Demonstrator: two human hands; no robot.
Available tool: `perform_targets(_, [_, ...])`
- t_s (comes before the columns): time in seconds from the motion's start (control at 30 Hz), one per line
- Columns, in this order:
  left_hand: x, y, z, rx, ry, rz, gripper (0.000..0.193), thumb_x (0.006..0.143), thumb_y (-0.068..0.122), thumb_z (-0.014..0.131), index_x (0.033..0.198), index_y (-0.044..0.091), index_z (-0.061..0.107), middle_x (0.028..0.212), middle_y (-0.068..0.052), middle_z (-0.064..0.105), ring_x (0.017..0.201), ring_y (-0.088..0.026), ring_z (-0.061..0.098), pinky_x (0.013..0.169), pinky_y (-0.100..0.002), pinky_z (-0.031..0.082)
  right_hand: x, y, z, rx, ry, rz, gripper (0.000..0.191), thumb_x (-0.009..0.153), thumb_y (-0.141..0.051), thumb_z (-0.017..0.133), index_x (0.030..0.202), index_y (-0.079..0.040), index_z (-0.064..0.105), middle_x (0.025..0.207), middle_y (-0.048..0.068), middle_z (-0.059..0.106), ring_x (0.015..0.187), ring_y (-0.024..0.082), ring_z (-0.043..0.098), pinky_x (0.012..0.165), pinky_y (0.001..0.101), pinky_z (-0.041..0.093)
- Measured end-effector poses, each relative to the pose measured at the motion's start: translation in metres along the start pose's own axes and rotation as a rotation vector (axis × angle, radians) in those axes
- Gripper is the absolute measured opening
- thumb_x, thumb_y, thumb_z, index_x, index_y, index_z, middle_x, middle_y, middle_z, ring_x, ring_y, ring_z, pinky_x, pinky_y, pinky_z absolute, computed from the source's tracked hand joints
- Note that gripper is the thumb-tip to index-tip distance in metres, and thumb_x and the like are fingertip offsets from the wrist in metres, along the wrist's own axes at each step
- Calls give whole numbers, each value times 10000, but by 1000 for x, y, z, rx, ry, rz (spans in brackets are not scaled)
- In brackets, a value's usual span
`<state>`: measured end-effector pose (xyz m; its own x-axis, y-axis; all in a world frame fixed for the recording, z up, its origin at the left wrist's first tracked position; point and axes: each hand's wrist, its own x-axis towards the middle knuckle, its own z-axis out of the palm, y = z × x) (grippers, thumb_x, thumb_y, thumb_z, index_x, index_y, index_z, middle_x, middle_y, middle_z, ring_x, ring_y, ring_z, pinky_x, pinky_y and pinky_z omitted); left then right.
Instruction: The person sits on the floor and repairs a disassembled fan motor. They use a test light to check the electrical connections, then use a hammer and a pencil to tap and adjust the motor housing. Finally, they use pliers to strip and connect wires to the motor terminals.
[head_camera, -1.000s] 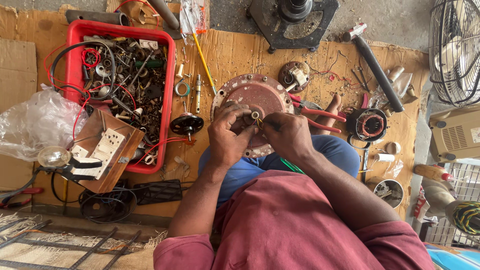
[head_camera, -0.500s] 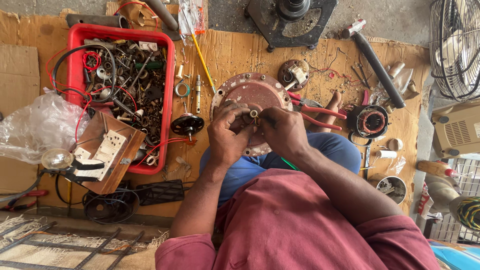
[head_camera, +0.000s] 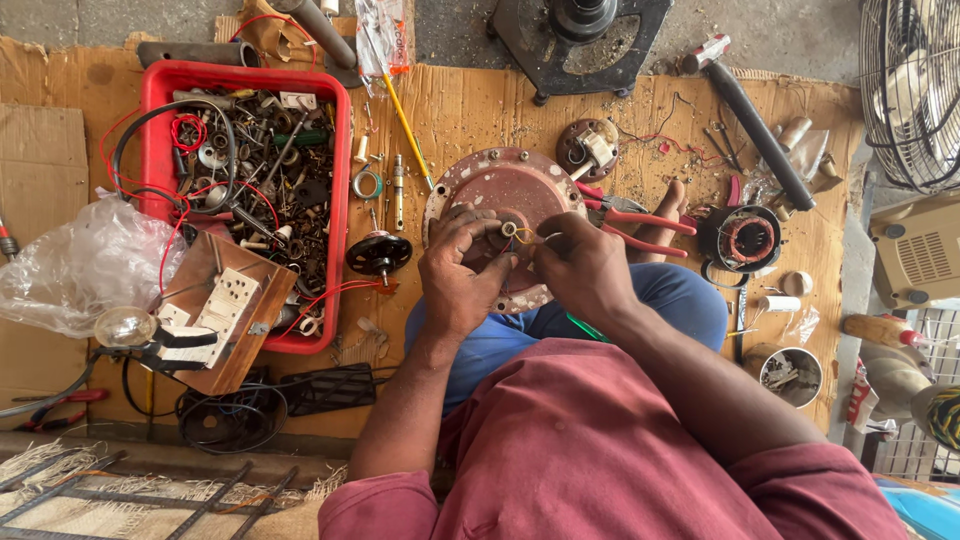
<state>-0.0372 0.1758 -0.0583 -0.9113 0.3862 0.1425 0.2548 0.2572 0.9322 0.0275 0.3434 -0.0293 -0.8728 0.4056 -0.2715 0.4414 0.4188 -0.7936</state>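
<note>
A round reddish-brown fan motor housing (head_camera: 505, 190) lies on my lap over the cardboard mat. My left hand (head_camera: 462, 270) rests on its near edge, fingers pinched on thin wires (head_camera: 512, 236) at the centre shaft. My right hand (head_camera: 582, 268) meets it from the right, fingers closed on the same bunch of wires. Both hands cover the lower half of the housing.
A red tray (head_camera: 150, 90) of loose parts and cables sits at left, with a wooden switch board (head_camera: 222, 312) and bulb against it. Red-handled pliers (head_camera: 640, 222), a copper-wound stator (head_camera: 745, 238), screwdrivers, a fan guard (head_camera: 915, 90) and a metal stand base (head_camera: 580, 40) surround the mat (head_camera: 470, 110).
Both hands have stayed on the wires at the housing's centre, with only small finger movement. The view has shifted slightly.
</note>
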Motion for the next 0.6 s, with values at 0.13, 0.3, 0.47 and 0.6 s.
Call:
perform_targets(0.13, [-2, -2, 0, 49, 23, 28, 407, 714, -13, 874, 1094, 42, 740, 1223, -109, 720, 1287, -285, 620, 1102, -396, 507, 6, 2, 11, 21, 13, -21, 247, 860, -146, 689, 1060, -20, 762, 934, 125, 801, 836, 178, 791, 766, 301, 615])
perform_targets(0.3, [-4, -2, -2, 28, 33, 29, 391, 741, -10, 853, 1108, 40, 726, 1222, -100, 715, 1255, -255, 649, 1083, -375, 530, 12, 2, 19, 142, -39, 111, 254, 833, -132, 686, 1046, -24, 774, 919, 94, 812, 815, 126, 771, 752, 273, 608])
perform_targets(0.47, [-5, -1, -1, -192, 6, -108, 359, 781, -40, 793, 1122, 30, 705, 1244, -106, 687, 1147, -201, 716, 961, -312, 623, 16, 1, 24, 185, -69, 137, 290, 830, -92, 661, 1095, -33, 762, 943, 75, 806, 815, 93, 736, 738, 254, 593])
perform_targets(0.6, [-6, -1, 0, -300, -10, -163, 357, 793, -71, 771, 1130, 15, 690, 1279, -107, 656, 1120, -183, 730, 922, -291, 654, 15, 1, 23, 230, -83, 118, 281, 863, -107, 652, 1115, -34, 752, 945, 75, 803, 815, 90, 726, 728, 256, 592])
